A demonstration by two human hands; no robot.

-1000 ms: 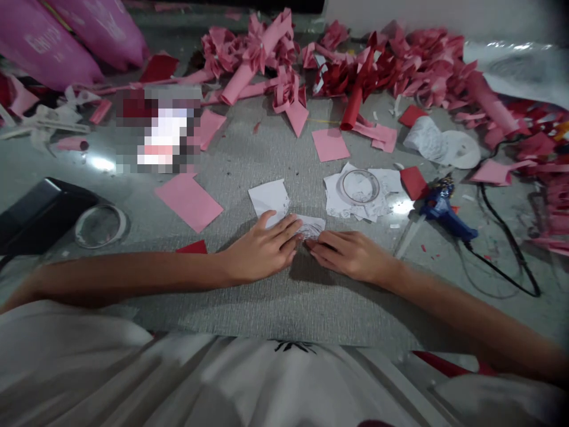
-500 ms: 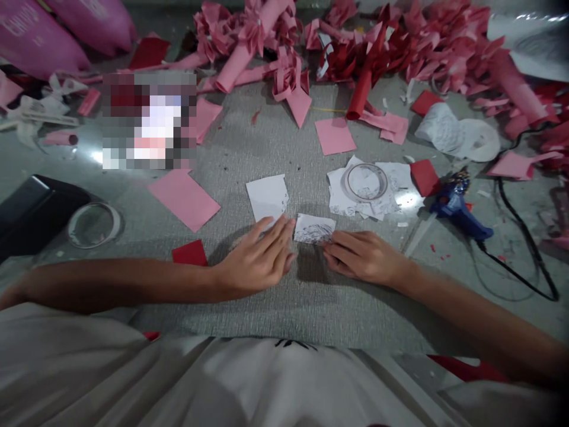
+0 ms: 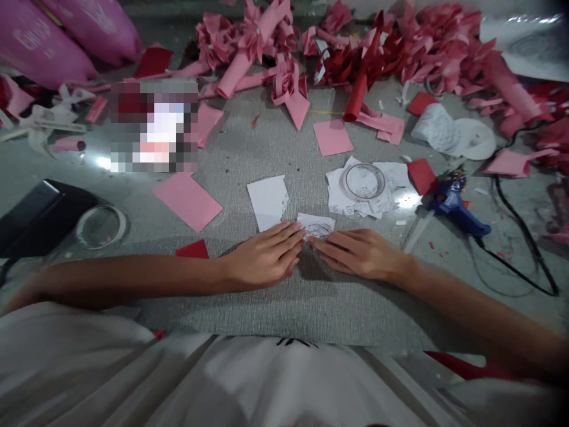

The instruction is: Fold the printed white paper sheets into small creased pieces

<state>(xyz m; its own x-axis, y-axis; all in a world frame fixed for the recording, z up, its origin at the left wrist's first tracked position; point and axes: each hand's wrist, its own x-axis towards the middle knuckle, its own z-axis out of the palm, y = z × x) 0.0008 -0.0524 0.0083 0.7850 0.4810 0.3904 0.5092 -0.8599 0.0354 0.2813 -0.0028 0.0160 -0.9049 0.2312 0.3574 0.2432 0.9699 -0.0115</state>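
A small piece of white paper (image 3: pixel 319 223) with dark printed or drawn lines is between my hands. My left hand (image 3: pixel 269 256) has its fingers pressed together, with the fingertips on the paper's left edge. At its lower right side, my right hand (image 3: pixel 362 254) grips the same paper, and its fingertips cover part of it. A larger white sheet (image 3: pixel 268 201) with a ragged right edge lies just beyond my left hand. More white paper pieces (image 3: pixel 340 198) are stacked beyond my right hand, with a tape roll (image 3: pixel 383 182) on top.
A blue glue gun (image 3: pixel 460 207) and its black cord lie at the right. Pink paper (image 3: pixel 189 200), a red piece (image 3: pixel 193 249), another tape roll (image 3: pixel 122 228) and a black box (image 3: pixel 48 216) are on the left. Pink and red paper flowers (image 3: pixel 253 35) crowd the back.
My left fingertips have moved right onto the paper's edge. My right fingers have slid left along its lower edge, so the two hands are closer together.
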